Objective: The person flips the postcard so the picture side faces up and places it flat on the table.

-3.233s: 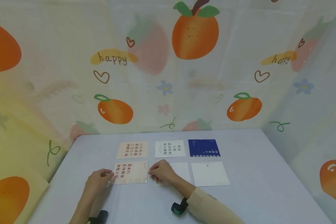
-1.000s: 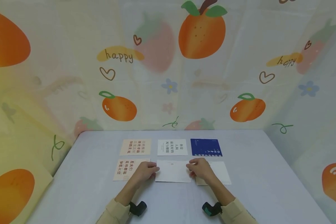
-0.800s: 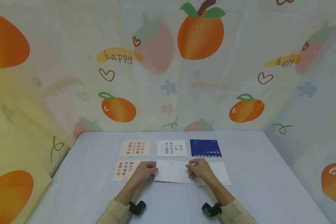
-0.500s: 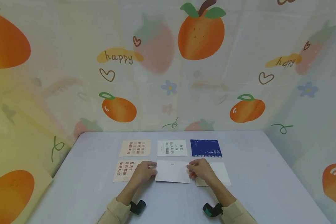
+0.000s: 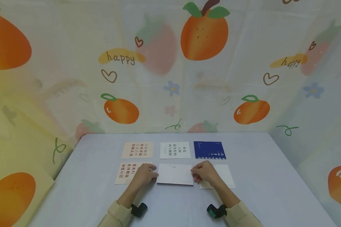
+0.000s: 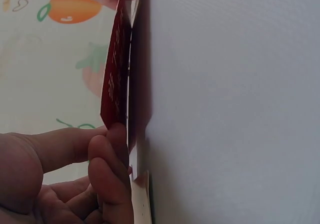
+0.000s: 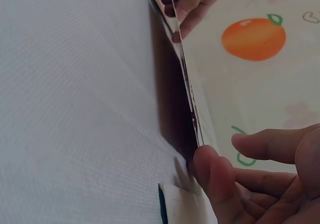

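A plain white-topped card (image 5: 174, 174), in the middle of the front row, is lifted slightly off the table between my hands. Its dark red underside with pale characters shows in the left wrist view. Thin edges lie close below it; whether these are a second card I cannot tell. My left hand (image 5: 143, 174) pinches its left end between thumb and fingertip. At the right end, my right hand (image 5: 206, 172) touches the edge with its fingertips, the thumb (image 7: 265, 144) standing apart. My left hand partly covers a cream card (image 5: 125, 173), my right a white one (image 5: 224, 175).
Behind these lies a row of a cream card (image 5: 137, 149), a white card with dark writing (image 5: 174, 150) and a navy blue card (image 5: 209, 150). All rest on a white-covered table (image 5: 258, 176). A fruit-patterned cloth (image 5: 170, 94) hangs round its back and sides.
My hands have shifted rightward from the front-left cream card to the ends of the middle card. Lately that card has levelled slightly and my fingers have eased outward.
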Tool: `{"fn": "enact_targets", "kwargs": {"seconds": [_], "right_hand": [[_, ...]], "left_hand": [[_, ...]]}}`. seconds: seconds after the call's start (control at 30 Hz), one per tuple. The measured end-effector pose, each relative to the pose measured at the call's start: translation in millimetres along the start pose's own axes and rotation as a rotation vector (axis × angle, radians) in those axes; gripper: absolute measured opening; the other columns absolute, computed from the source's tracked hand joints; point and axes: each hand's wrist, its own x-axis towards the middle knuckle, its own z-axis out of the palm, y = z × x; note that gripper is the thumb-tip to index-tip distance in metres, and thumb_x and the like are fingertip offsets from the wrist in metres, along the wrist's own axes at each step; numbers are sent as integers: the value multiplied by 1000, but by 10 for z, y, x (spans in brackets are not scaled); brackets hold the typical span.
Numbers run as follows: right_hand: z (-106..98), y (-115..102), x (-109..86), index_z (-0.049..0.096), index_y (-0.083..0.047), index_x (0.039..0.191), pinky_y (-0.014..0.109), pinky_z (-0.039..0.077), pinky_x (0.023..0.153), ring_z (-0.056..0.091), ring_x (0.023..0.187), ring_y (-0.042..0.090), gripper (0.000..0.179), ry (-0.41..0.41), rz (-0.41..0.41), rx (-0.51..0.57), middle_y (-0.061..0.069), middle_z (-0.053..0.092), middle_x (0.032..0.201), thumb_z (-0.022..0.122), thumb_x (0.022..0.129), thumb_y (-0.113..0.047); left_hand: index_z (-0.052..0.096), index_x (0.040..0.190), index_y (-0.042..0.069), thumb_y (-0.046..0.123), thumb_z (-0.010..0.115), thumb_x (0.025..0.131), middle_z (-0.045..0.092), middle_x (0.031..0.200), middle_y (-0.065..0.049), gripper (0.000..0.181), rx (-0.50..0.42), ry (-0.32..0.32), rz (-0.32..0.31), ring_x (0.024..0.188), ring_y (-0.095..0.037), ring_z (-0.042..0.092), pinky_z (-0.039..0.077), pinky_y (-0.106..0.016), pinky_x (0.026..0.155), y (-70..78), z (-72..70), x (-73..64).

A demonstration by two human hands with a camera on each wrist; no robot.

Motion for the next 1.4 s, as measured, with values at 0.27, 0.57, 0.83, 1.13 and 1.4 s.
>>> {"fn": "enact_targets", "kwargs": {"seconds": [0.27,0.57,0.83,1.13,1.4], "right_hand": [[1,22,38,71,7,96,22,49,49,58,49,12,17,-7,19,22,8,69,69,66,87,-6],[23,34,54,71,8,95,21,47,47,55,47,11,15,29,19,33,8,66,66,65,86,-2],[22,13,72,72,6,94,20,45,48,56,49,14,14,88,17,76,8,66,66,65,86,-4],[-8,-36,56,72,5,91,22,48,50,56,50,14,11,137,5,133,8,66,68,66,86,-3],[-42,-50,51,72,5,91,21,45,50,53,53,14,11,168,-4,185,7,63,68,68,84,-4]], "left_hand": [[71,103,-3,8,68,85,69,76,-5,21,-11,-6,-12,68,-14,62,51,-27,65,12,2,-1],[72,99,-2,8,68,85,69,75,-4,18,-9,3,6,68,-13,61,49,-26,63,2,11,-4],[71,98,-1,12,67,85,65,68,-3,19,-82,39,28,62,-13,58,45,-24,58,-13,0,-8],[70,97,1,15,65,88,65,68,-4,17,-159,90,40,59,-14,58,45,-24,55,2,-6,-4],[68,98,1,14,65,88,67,73,-5,17,-200,118,76,61,-13,59,47,-25,52,68,-43,-58]]}}
